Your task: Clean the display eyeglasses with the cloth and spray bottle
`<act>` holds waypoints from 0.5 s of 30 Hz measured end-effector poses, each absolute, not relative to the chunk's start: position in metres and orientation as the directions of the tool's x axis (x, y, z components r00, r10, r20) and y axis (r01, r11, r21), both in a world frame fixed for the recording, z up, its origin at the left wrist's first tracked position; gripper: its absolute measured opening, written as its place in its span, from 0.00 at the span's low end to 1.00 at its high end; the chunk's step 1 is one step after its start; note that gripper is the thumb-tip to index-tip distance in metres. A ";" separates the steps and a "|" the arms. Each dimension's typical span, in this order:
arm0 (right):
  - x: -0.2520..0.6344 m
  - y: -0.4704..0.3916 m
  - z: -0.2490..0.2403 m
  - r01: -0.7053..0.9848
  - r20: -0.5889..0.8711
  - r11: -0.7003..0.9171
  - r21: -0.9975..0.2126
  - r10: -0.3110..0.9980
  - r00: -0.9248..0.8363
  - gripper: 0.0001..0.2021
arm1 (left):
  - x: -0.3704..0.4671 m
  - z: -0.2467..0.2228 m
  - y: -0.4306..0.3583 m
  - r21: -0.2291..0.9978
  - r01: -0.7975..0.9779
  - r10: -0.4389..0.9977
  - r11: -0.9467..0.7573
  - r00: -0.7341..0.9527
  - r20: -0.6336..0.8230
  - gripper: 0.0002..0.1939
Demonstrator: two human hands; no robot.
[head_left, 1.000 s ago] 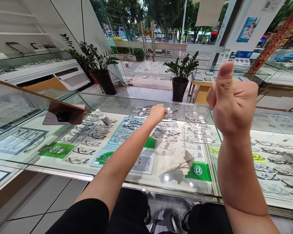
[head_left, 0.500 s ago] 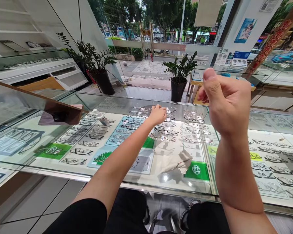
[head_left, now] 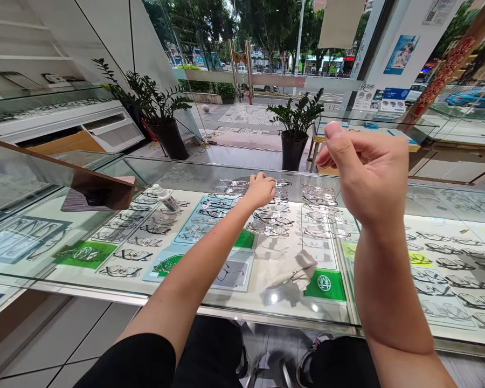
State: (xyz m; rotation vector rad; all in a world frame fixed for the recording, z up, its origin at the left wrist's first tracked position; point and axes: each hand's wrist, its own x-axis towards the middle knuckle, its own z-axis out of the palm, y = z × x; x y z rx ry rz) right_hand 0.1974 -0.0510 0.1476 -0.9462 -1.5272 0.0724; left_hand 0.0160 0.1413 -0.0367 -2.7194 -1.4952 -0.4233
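while the right hand (head_left: 372, 180) curls loosely, the left hand (head_left: 261, 190) bends fingers near eyeglasses (head_left: 272, 219), contents unclear.

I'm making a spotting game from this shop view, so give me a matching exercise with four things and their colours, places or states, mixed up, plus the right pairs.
Things:
1. left hand
2. bottle
3. right hand
4. cloth

Descriptions:
A. raised high, fingers curled
B. beige and crumpled
C. stretched out low over eyeglasses
D. mostly white

Right pairs: 1-C, 2-D, 3-A, 4-B.
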 end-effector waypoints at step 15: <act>0.202 -0.063 0.146 0.775 0.638 0.343 -0.530 0.764 0.098 0.16 | 0.041 0.101 0.023 0.627 0.510 0.797 -0.589 0.238 0.555 0.20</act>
